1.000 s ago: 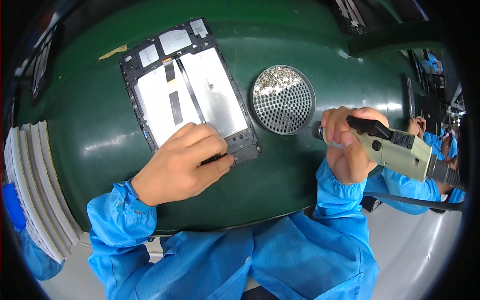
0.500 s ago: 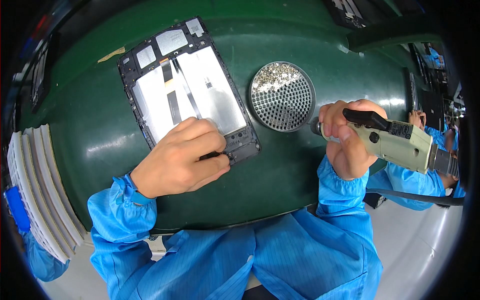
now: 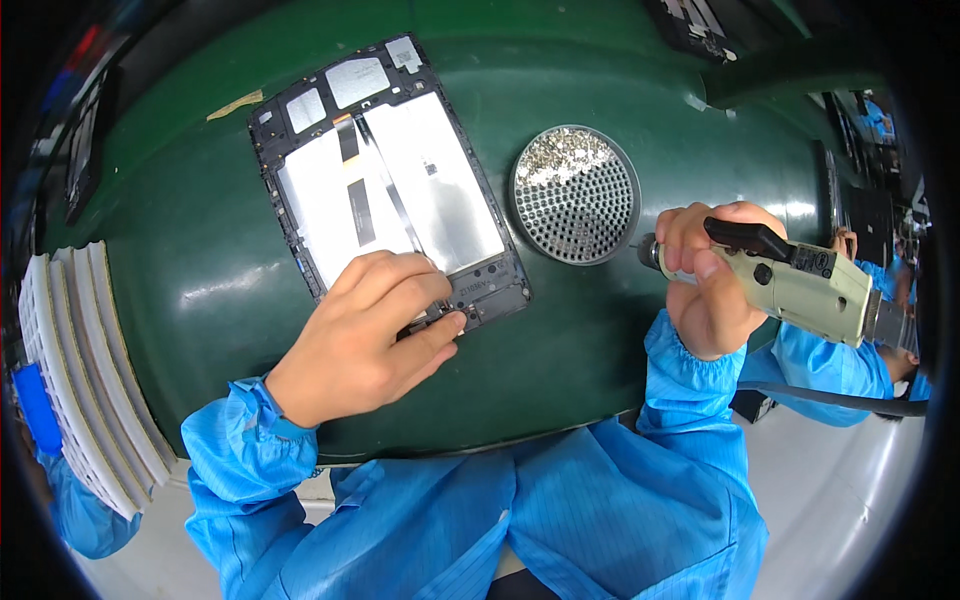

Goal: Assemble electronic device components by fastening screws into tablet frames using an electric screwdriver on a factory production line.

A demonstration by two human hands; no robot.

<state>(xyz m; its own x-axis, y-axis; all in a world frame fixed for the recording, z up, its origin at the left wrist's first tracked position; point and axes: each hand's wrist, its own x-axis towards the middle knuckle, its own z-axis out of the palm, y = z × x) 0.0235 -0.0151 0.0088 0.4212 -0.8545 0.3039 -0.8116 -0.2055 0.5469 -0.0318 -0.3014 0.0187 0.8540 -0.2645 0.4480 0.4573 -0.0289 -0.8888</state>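
Worktop [image 3: 545, 370]: dark green, glossy, reaching toward twelve o'clock
Floor [image 3: 840, 485]: pale, shiny, at four o'clock
Glare [image 3: 235, 283]: whitish, on worktop, nine o'clock

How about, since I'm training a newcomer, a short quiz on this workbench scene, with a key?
1. Multiple choice: The right hand holds (a) a pair of tweezers, (b) a pale green tool, (c) a roll of tape.
2. True or false: The round tray lies to the right of the flat opened device.
3. Fill in: The left hand is at the ____ end of the device, as seen from the person (near or far).

Key: 1. (b); 2. True; 3. near.
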